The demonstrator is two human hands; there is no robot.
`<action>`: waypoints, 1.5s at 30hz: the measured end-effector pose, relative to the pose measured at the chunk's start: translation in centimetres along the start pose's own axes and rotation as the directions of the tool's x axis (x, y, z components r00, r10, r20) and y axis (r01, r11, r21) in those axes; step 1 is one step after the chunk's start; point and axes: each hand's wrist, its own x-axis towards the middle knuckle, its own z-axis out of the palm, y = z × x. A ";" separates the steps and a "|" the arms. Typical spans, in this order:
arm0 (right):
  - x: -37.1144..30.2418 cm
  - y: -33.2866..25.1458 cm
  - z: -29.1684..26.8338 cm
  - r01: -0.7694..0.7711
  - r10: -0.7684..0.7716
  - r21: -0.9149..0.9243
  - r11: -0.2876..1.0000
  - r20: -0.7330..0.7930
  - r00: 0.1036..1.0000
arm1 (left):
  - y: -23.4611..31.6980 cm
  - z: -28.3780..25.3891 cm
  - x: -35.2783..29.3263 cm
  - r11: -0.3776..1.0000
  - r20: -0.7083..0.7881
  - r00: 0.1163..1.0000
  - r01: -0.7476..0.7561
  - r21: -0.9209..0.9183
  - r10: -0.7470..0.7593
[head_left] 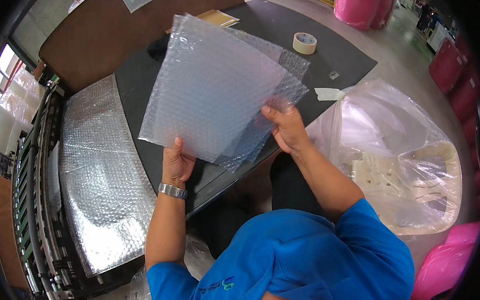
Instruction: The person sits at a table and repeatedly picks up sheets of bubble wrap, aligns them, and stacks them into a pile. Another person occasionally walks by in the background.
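Clear bubble wrap sheets are held up over the dark table, several layers fanned slightly out of line at the right. My left hand, with a metal watch on its wrist, pinches their lower left edge, thumb on top. At the lower right edge my right hand grips them too, its thumb on top and its other fingers behind the clear plastic. The sheets tilt up toward the far side, and part of the tabletop is hidden under them.
The dark tabletop bears a tape roll and brown envelopes. To the left, a long bubble wrap strip lies beside a roller machine. A clear plastic bag hangs at the right over a cream crate. Pink bundles stand farther off.
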 end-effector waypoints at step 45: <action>-0.2 -3.5 -1.3 0.150 -0.117 -0.477 0.866 0.098 0.988 | -1.0 0.7 0.2 0.817 0.038 0.983 -0.171 0.551 0.180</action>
